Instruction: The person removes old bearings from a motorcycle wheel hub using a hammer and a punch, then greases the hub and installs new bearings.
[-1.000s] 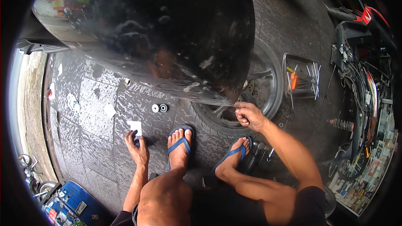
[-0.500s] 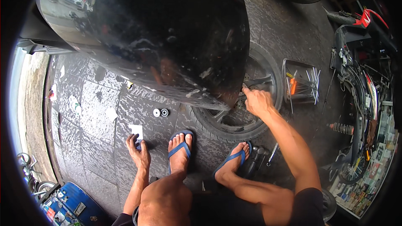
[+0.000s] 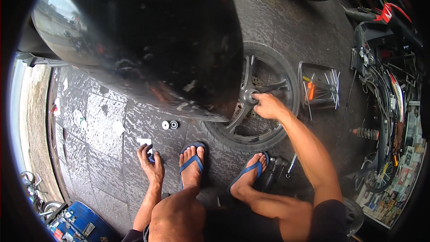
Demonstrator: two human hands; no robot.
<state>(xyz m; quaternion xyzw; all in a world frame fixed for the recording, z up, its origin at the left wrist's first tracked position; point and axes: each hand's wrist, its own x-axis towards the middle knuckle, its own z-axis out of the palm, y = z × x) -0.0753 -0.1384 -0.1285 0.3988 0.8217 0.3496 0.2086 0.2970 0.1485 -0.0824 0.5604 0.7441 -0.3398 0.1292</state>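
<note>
Under my right hand (image 3: 269, 106) lies a motorcycle wheel (image 3: 286, 60) with dark spokes and a black tyre. The right index finger is stretched out to the wheel's hub (image 3: 247, 95) and touches its centre, while the other fingers curl under. I see nothing held in that hand. My left hand (image 3: 153, 166), low over the floor, has its fingers bent around a small blue thing (image 3: 151, 157), mostly hidden by them. Just beyond these fingers is a white piece of paper (image 3: 144, 141). A large glossy black curved surface (image 3: 148, 40) covers the wheel's left part.
Two small round parts (image 3: 169, 125) stand on the tiled floor. Right of the wheel sits a clear tray (image 3: 319, 101) with an orange-handled screwdriver and metal rods. A hammer (image 3: 277, 163) and a wrench (image 3: 291, 166) lie by my right foot. Motorcycle parts (image 3: 380, 76) crowd the far right.
The view has shifted, and the black surface now uncovers more of the wheel and its hub. My right index finger stays at the hub. My left hand has tilted slightly, still around the blue thing.
</note>
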